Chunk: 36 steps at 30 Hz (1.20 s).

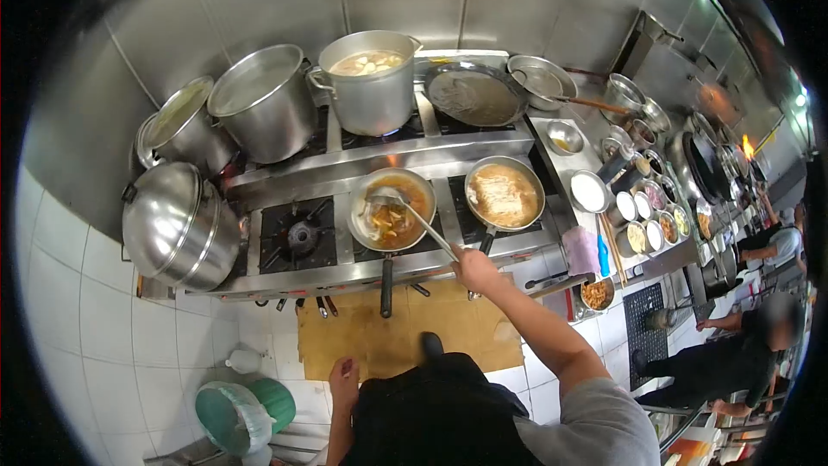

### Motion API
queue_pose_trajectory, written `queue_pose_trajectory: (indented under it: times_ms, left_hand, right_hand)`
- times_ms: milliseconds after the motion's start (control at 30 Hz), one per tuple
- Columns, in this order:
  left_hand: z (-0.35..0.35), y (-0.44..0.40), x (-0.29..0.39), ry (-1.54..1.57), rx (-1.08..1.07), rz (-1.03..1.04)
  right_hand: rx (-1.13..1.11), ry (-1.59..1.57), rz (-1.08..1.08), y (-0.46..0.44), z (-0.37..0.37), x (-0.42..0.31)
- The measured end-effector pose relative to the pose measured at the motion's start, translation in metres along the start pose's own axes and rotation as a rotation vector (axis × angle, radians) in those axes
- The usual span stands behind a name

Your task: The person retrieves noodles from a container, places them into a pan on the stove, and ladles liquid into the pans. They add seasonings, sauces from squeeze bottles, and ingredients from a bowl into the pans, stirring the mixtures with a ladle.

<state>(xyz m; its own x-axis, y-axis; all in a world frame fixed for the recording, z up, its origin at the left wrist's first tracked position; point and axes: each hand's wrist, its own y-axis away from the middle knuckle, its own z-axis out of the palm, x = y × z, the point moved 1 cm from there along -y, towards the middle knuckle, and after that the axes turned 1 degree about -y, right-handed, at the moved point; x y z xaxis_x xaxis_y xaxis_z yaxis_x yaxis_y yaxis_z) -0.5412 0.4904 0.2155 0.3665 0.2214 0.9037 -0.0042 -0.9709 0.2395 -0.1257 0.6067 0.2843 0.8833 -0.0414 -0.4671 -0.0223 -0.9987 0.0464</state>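
My right hand (pixel 475 272) is closed round the handle of a metal ladle (pixel 429 229). The ladle's bowl rests in a frying pan (pixel 387 171) of orange-brown sauce with pieces of food in it. That pan sits on a front burner, its black handle pointing toward me. Low by my side, away from the stove, my left hand (pixel 344 384) has its fingers curled in; whatever they hold, if anything, is hidden. To the right of the first pan, a second frying pan (pixel 504 194) holds a pale, flat piece of food in orange sauce.
Large stockpots (pixel 366 99) and a dark wok (pixel 476 95) line the back burners. A domed steamer (pixel 181 224) stands at the left, near a bare burner (pixel 302 239). Bowls of ingredients (pixel 589 192) fill the right counter. A green bin (pixel 274 404) is on the floor; co-workers stand at far right.
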Motion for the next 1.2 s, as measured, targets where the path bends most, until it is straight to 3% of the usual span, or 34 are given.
queue_pose_trajectory:
  times_ms: [100,233,300,367,400,467,500,667,733,933,1033,1133,1200]
  left_hand:
    - [0.025,-0.012,0.04,0.063,-0.152,-0.035]
    - [0.028,-0.036,0.036,-0.009,-0.226,-0.008]
    - [0.027,-0.047,0.039,0.068,-0.252,-0.162]
    - [0.024,-0.06,0.034,0.069,-0.301,-0.173]
    - [0.024,-0.068,0.031,0.085,-0.327,-0.183]
    - [0.024,-0.086,0.026,0.1,-0.384,-0.198]
    - [0.023,-0.094,0.024,0.108,-0.433,-0.212]
    - [0.019,-0.134,0.034,0.143,-0.498,-0.271]
    - [0.02,-0.144,0.033,0.126,-0.527,-0.286]
    - [0.038,-0.164,0.043,0.199,-0.638,-0.418]
    - [0.049,-0.164,0.053,0.259,-0.719,-0.44]
    - [0.05,-0.164,0.052,0.264,-0.734,-0.424]
    - [0.047,-0.163,0.047,0.287,-0.759,-0.411]
  right_hand:
    - [0.036,-0.006,0.051,-0.008,0.009,0.004]
    - [0.155,-0.154,0.062,-0.005,0.042,-0.001]
    - [0.242,-0.249,0.055,-0.005,0.04,-0.014]
    - [-0.18,-0.99,0.522,0.0,0.036,-0.035]
    - [-0.176,-0.987,0.531,0.0,0.035,-0.035]
    - [-0.271,-1.64,0.703,-0.003,0.03,-0.039]
    - [-0.269,-1.718,0.749,-0.004,0.027,-0.042]
    - [-0.224,-1.652,0.708,-0.003,0.004,-0.054]
    - [-0.152,-1.238,0.644,-0.003,-0.015,-0.067]
    - [-0.11,-0.877,0.561,-0.005,-0.034,-0.066]
    - [0.031,-0.325,0.277,-0.002,-0.04,-0.066]
    - [0.128,-0.306,0.233,0.01,-0.045,-0.082]
    - [0.081,-0.256,0.244,0.019,-0.038,-0.088]
